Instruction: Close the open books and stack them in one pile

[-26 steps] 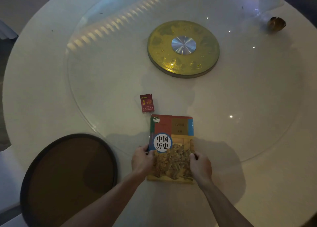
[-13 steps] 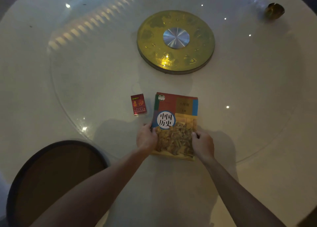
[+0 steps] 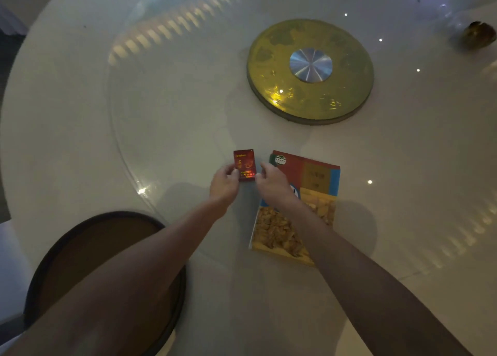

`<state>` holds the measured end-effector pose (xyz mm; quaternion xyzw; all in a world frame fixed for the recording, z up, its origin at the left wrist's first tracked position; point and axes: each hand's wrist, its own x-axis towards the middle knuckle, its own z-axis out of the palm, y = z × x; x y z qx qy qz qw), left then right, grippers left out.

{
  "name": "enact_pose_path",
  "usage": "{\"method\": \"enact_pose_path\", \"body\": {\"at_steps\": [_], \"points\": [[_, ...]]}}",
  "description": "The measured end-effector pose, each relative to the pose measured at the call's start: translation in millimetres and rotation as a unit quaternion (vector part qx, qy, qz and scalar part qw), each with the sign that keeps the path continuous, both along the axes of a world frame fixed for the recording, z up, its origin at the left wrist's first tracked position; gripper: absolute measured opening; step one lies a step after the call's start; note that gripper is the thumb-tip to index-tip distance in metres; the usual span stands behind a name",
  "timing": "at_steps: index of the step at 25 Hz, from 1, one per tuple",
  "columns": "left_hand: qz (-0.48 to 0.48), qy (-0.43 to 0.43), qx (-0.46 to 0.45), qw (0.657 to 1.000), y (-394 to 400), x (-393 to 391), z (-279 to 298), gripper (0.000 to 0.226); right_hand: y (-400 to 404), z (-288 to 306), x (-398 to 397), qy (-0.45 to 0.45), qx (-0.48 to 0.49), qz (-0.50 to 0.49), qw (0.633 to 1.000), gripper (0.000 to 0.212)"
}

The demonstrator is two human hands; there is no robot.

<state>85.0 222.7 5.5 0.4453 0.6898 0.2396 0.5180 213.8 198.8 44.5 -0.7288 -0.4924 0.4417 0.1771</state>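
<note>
A closed history textbook (image 3: 317, 186) with a red, blue and yellow cover lies flat on the white round table (image 3: 80, 140), near its front edge. Whether other books lie under it I cannot tell. Just left of it sits a small red booklet (image 3: 244, 164). My left hand (image 3: 224, 184) pinches the booklet's lower left edge. My right hand (image 3: 274, 184) touches its lower right corner with its fingertips, and my right forearm crosses over the textbook's cover.
A gold turntable hub (image 3: 310, 70) with a silver centre sits under the glass lazy Susan (image 3: 161, 86) at the table's middle. A dark round stool seat (image 3: 88, 250) is at the lower left. A small brown object (image 3: 478, 34) rests at the far right.
Both hands have let go of the textbook's sides and moved up and left to the small red booklet. The textbook now lies on the table untouched by fingers.
</note>
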Motion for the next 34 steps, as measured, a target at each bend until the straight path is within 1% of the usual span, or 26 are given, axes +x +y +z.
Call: {"method": "enact_pose_path", "body": {"at_steps": [1, 2, 4, 6, 7, 13, 16, 19, 21, 24, 26, 28, 30, 33, 34], "points": [[-0.018, -0.020, -0.014, 1.000, -1.7, -3.6, 1.1, 0.032, 4.5, -2.7, -8.0, 0.005, -0.017, -0.005, 1.000, 0.012], [-0.028, -0.037, -0.022, 0.999, -4.5, -7.4, 1.9, 0.032, 7.5, -5.2, -13.6, 0.017, -0.031, -0.022, 0.999, 0.013], [-0.022, -0.043, -0.016, 0.999, -11.8, -18.8, 2.9, 0.030, 6.8, -9.9, -23.0, 0.081, -0.064, -0.092, 0.990, 0.017], [-0.003, -0.010, 0.005, 1.000, -20.9, -35.8, 4.6, 0.028, -1.3, -13.4, -35.9, 0.154, -0.104, -0.138, 0.973, 0.019], [0.002, 0.013, 0.016, 1.000, -26.6, -43.9, 5.8, 0.026, -8.1, -14.5, -42.6, 0.173, -0.119, -0.145, 0.967, 0.018], [0.018, 0.085, 0.065, 0.994, -70.9, -130.7, 19.0, 0.024, -51.0, -14.2, -118.4, 0.214, -0.133, -0.144, 0.957, 0.021], [0.019, 0.108, 0.085, 0.990, -88.8, -176.0, 26.7, 0.020, -63.8, -12.4, -157.1, 0.277, -0.170, -0.131, 0.937, 0.026], [0.029, 0.154, 0.099, 0.983, -107.2, -224.6, 30.7, 0.019, -82.0, -9.7, -200.2, 0.329, -0.201, -0.127, 0.914, 0.017], [0.020, 0.177, 0.089, 0.980, -120.6, -253.6, 27.8, 0.018, -96.0, -11.4, -224.6, 0.353, -0.229, -0.128, 0.898, 0.013], [-0.009, 0.183, 0.060, 0.981, -138.0, -281.7, 16.8, 0.019, -111.9, -19.5, -247.6, 0.350, -0.280, -0.124, 0.885, 0.025], [-0.026, 0.180, 0.035, 0.983, -144.4, -289.7, 6.8, 0.020, -119.8, -21.2, -257.1, 0.346, -0.308, -0.121, 0.878, 0.036], [-0.047, 0.191, 0.015, 0.980, -146.9, -291.5, -1.6, 0.024, -126.3, -22.5, -264.1, 0.347, -0.321, -0.123, 0.872, 0.043], [-0.064, 0.194, 0.012, 0.979, -146.9, -290.7, -8.5, 0.029, -129.7, -26.2, -266.7, 0.347, -0.320, -0.122, 0.873, 0.046], [-0.079, 0.202, 0.015, 0.976, -146.4, -291.3, -12.6, 0.030, -130.1, -28.4, -266.9, 0.338, -0.313, -0.122, 0.879, 0.047], [-0.085, 0.210, 0.016, 0.974, -145.2, -292.1, -11.2, 0.030, -131.6, -25.0, -265.6, 0.316, -0.313, -0.111, 0.889, 0.047]]}}
